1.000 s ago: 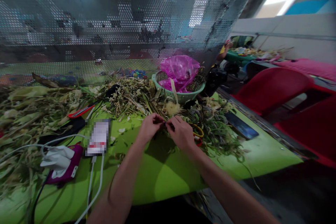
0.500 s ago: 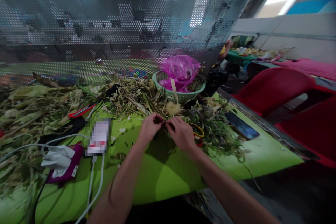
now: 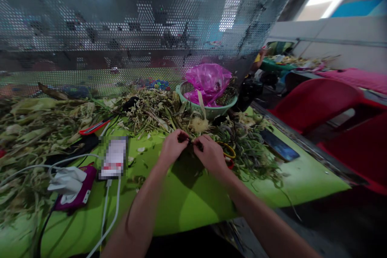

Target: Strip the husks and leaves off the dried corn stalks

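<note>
My left hand and my right hand come nearly together over the green tabletop. The fingers of both are pinched around something small and dark, too small to make out. Just beyond my fingertips lies a pale, fuzzy tuft of fibre. Dried plant strips are heaped behind my hands. Beside my right hand rests a yellow loop, perhaps a handle, with a bit of red under it. A tangle of greenish dried stems spreads to its right.
A green basket with a pink plastic bag stands at the back. On the left are a red cutter, a phone on a cable and a purple pack with a white plug. Another phone lies right, near red chairs.
My hands stay in nearly the same place, still pinched. The fingertips have drawn slightly apart, my right hand shifting a little to the right.
</note>
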